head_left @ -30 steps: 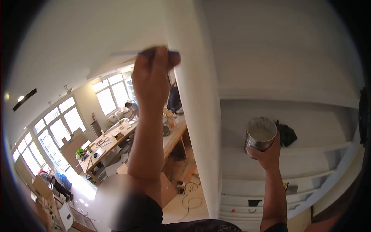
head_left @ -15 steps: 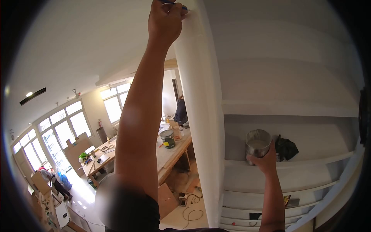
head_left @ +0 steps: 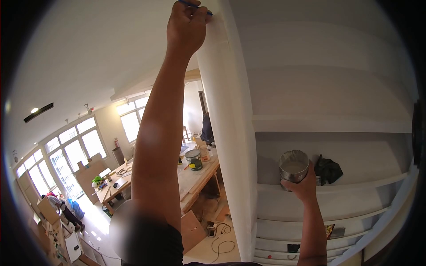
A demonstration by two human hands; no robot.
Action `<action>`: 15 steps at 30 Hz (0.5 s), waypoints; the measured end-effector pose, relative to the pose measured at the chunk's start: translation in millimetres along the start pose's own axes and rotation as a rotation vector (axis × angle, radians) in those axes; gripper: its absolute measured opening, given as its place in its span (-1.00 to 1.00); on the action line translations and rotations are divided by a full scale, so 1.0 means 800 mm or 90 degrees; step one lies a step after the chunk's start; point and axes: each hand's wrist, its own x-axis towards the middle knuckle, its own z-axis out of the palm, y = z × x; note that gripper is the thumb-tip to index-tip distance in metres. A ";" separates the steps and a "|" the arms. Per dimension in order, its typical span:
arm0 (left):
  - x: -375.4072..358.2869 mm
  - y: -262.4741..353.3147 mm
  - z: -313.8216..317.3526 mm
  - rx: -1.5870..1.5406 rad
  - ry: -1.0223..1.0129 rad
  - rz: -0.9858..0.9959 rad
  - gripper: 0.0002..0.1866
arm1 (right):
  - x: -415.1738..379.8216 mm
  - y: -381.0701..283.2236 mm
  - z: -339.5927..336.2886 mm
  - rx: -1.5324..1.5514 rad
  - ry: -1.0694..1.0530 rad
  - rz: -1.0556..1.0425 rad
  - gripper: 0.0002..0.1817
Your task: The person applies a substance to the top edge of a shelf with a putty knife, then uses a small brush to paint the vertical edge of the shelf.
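Gripping a thin blue tool (head_left: 189, 4) near 12 o'clock, the left hand (head_left: 188, 26) is raised high with its fingers curled closely round it; one blue end shows by the fingertips, close to the upper part of a pale column (head_left: 224, 119). Whether that end touches the column, I cannot tell. The column runs down through the middle of the view toward 6 o'clock.

At 4 o'clock the right hand (head_left: 304, 184) is wrapped part-way round a metal can (head_left: 287, 176), its thumb at the lower front and its other fingers at the right side. The can is tilted so that its mouth and pale inside show. It is in front of a white shelf (head_left: 368, 182); contact between the two is unclear. Just beside it, between 3 and 4 o'clock, a dark crumpled bundle (head_left: 330, 170) lies on the shelf.

At 7 o'clock a large pail (head_left: 194, 162) stands on a wooden workbench (head_left: 188, 190). At 8 o'clock, well apart, a person (head_left: 66, 210) bends forward.
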 end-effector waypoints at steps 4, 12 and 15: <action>0.001 0.003 -0.001 0.028 0.004 -0.008 -0.71 | 0.000 0.002 0.001 0.002 0.001 -0.019 0.19; -0.003 0.003 -0.003 0.056 -0.004 -0.034 -0.68 | 0.000 0.004 0.002 0.013 0.000 -0.017 0.19; -0.003 0.002 -0.003 0.046 -0.011 -0.004 -0.68 | 0.000 0.006 0.003 0.020 0.000 -0.021 0.18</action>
